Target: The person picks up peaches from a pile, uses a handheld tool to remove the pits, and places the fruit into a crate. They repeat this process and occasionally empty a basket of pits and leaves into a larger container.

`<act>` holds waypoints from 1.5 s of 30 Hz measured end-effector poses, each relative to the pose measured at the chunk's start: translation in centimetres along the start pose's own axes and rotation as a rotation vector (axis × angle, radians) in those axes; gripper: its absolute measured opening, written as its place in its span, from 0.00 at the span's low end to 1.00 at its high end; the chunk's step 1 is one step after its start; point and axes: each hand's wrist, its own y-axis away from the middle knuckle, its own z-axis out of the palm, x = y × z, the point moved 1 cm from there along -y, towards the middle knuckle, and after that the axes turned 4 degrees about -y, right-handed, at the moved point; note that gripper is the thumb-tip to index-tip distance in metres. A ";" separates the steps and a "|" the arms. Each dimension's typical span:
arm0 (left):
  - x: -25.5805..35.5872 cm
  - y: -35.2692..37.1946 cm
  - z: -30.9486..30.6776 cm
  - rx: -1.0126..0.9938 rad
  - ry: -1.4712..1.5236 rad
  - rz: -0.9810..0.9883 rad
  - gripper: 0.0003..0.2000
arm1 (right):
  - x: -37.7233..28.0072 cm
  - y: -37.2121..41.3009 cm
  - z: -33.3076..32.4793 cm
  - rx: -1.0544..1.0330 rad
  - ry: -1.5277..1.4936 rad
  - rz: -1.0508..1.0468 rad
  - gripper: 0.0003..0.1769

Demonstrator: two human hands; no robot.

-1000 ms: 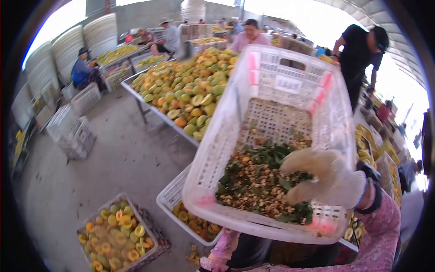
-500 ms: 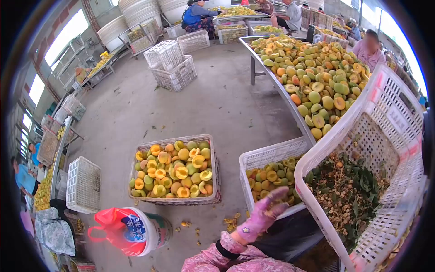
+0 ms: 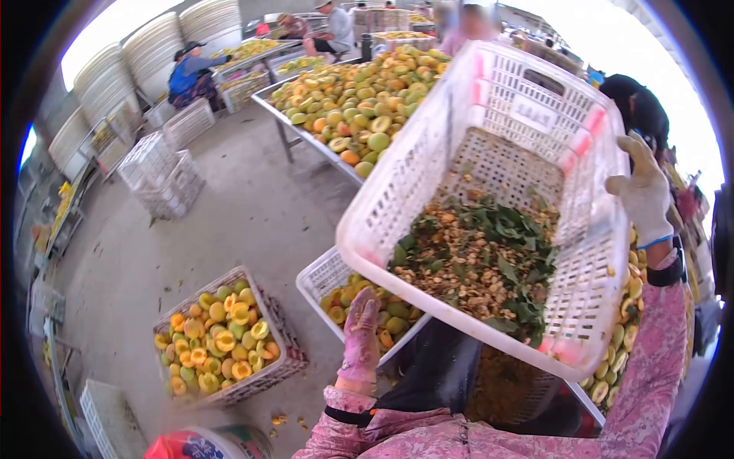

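A large white crate (image 3: 489,229) with red marks is tilted in front of me, holding pits (image 3: 451,264) and green leaves (image 3: 508,229). My right hand (image 3: 644,187), in a whitish glove, is at the crate's right edge; what its fingers grip cannot be made out. My left hand (image 3: 361,336), in a pink glove, is raised by the crate's lower left edge, fingers stretched upward, holding nothing. It is in front of a lower white crate (image 3: 313,283) of halved fruit (image 3: 394,314).
A metal table (image 3: 321,145) heaped with fruit stands ahead. Another fruit crate (image 3: 287,356) is on the floor at left, near a red bag and bucket (image 3: 183,444). Stacked crates (image 3: 164,176) stand farther back. People sit by far tables; one person (image 3: 468,30) is behind the tilted crate.
The view has swung right, so the scene sits farther left. My right hand has come into view at the tilted crate. My left hand's fingers now point more upward.
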 end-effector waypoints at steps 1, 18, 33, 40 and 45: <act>-1.1 0.0 0.1 0.036 -0.040 -0.094 0.22 | -2.4 0.7 -1.0 -0.041 -0.207 -0.017 0.30; -11.2 1.8 4.0 -0.411 -0.225 -0.034 0.17 | -16.9 10.4 -7.6 -0.793 -0.671 -0.312 0.21; -11.8 1.4 4.5 -0.407 -0.272 -0.023 0.16 | -14.1 13.7 -8.9 -0.386 -0.630 -0.505 0.23; -10.3 4.5 4.2 -0.432 -0.253 -0.094 0.18 | -16.6 15.4 -9.2 -0.320 -0.641 -0.326 0.24; -5.4 5.6 1.4 -0.430 -0.222 -0.358 0.17 | -16.2 16.6 -7.9 -0.292 -0.608 -0.216 0.25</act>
